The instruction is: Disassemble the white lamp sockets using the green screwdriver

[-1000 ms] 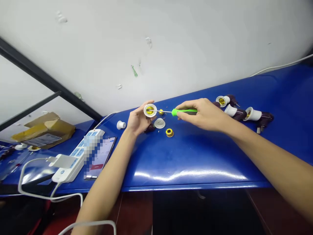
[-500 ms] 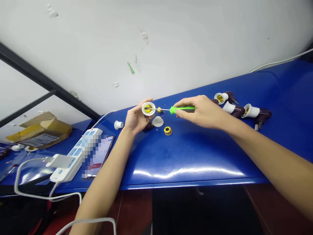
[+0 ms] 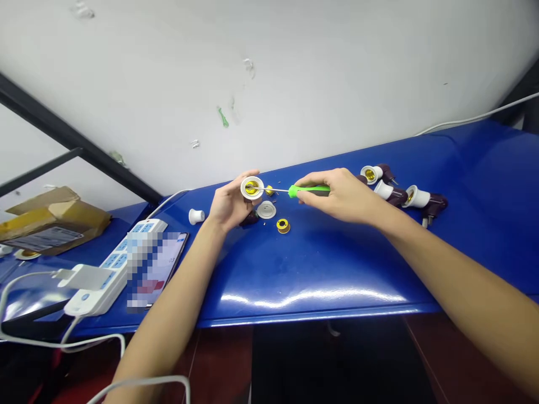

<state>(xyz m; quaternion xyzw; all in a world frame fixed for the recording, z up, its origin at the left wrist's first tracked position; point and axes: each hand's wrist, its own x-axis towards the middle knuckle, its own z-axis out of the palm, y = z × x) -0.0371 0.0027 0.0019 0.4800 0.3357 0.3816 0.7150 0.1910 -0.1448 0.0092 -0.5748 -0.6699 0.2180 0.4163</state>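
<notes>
Lamp socket (image 3: 252, 188) sits held in the cupped left hand (image 3: 227, 209) near the bench's (image 3: 337, 269) far edge, the right hand (image 3: 337, 195) pinching a green-handled screwdriver (image 3: 309, 190) into it; a yellow ring (image 3: 283, 225) and white cap (image 3: 266, 209) lie loose, while assembled sockets (image 3: 416, 197) sit off rightward.

The bare left hand (image 3: 229, 205) was turned palm up with its fingers curled and the wrist bent back. The bare right hand (image 3: 341, 196) faced palm down, its thumb and fingers pinched together. The long bare left forearm (image 3: 168, 314) and bare right forearm (image 3: 455, 275) slanted inward, bringing the hands near each other.
</notes>
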